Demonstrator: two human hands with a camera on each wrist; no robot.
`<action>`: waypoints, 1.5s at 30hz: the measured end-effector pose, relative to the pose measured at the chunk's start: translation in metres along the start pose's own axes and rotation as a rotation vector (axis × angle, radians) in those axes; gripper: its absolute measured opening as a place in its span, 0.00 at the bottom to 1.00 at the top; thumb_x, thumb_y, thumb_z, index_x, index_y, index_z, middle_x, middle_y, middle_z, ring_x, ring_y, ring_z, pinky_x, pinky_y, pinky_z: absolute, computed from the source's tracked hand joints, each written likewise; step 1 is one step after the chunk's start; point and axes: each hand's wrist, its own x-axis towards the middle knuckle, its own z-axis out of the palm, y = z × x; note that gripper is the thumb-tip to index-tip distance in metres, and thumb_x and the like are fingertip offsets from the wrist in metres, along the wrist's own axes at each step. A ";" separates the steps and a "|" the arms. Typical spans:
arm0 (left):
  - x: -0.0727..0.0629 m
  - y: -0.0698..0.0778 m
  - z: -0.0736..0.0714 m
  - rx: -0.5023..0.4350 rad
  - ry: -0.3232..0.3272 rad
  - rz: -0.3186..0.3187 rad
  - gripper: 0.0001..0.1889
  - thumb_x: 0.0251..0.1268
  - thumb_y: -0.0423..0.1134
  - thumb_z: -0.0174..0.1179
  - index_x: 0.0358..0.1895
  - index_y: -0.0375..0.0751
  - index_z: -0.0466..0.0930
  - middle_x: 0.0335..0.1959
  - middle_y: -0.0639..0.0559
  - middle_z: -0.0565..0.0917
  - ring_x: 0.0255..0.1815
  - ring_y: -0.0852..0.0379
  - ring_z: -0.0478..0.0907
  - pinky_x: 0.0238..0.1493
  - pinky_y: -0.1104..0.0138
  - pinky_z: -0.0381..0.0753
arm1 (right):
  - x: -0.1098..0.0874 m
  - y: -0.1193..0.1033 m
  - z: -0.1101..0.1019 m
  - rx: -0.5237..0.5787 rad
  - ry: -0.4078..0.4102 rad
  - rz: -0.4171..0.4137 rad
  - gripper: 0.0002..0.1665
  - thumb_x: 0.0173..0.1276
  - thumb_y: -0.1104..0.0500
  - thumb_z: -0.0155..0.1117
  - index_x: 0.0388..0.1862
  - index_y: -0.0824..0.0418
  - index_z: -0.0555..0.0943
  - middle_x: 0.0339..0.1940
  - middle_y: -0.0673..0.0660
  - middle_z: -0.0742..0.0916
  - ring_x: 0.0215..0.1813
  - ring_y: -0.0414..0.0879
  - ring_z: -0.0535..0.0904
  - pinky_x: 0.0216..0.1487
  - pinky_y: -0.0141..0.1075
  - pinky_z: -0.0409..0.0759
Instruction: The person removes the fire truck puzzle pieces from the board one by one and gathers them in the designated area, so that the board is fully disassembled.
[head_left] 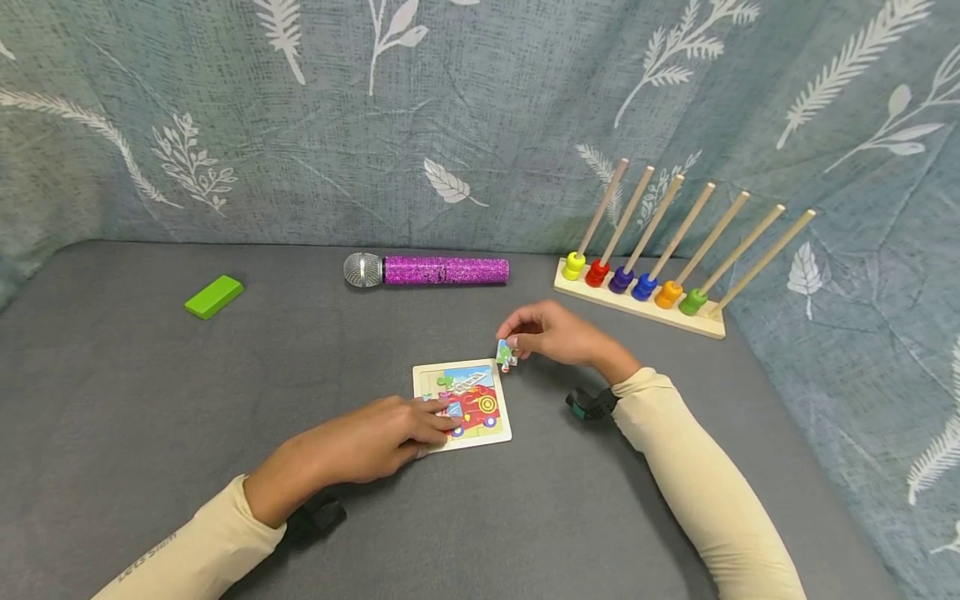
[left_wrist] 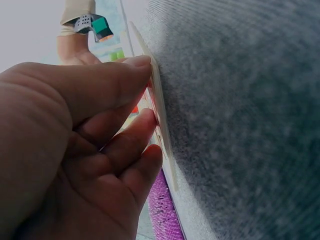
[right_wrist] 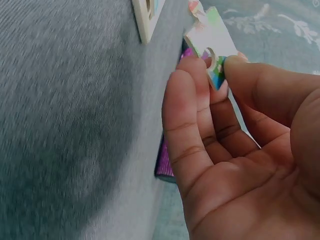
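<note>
Between thumb and fingertips, my right hand [head_left: 558, 335] pinches a jigsaw piece [head_left: 506, 354] with green and light blue print. The piece is at the upper right corner of a wooden frame puzzle [head_left: 505, 436] that pictures a red fire truck. In the right wrist view the same piece [right_wrist: 212, 37] tilts away from the palm, its knob and notch showing. My left hand [head_left: 375, 437] rests its fingers on the lower left of the puzzle, covering that part. From the left wrist view, the thumb [left_wrist: 112, 85] touches the frame's edge and the other fingertips lie on its face.
Beyond the puzzle lies a sparkly purple microphone [head_left: 446, 271]. A wooden peg stand [head_left: 637, 308] with coloured beads and tall rods stands at the back right. At the far left is a green block [head_left: 214, 297]. A patterned curtain [head_left: 480, 125] hangs behind the grey table [head_left: 150, 400].
</note>
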 end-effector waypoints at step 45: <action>-0.001 0.000 -0.001 -0.030 -0.011 -0.030 0.16 0.63 0.24 0.59 0.52 0.38 0.85 0.59 0.47 0.80 0.63 0.44 0.73 0.56 0.51 0.76 | -0.008 0.011 -0.021 -0.232 0.065 0.082 0.10 0.67 0.70 0.60 0.46 0.70 0.82 0.34 0.56 0.85 0.33 0.43 0.77 0.34 0.34 0.76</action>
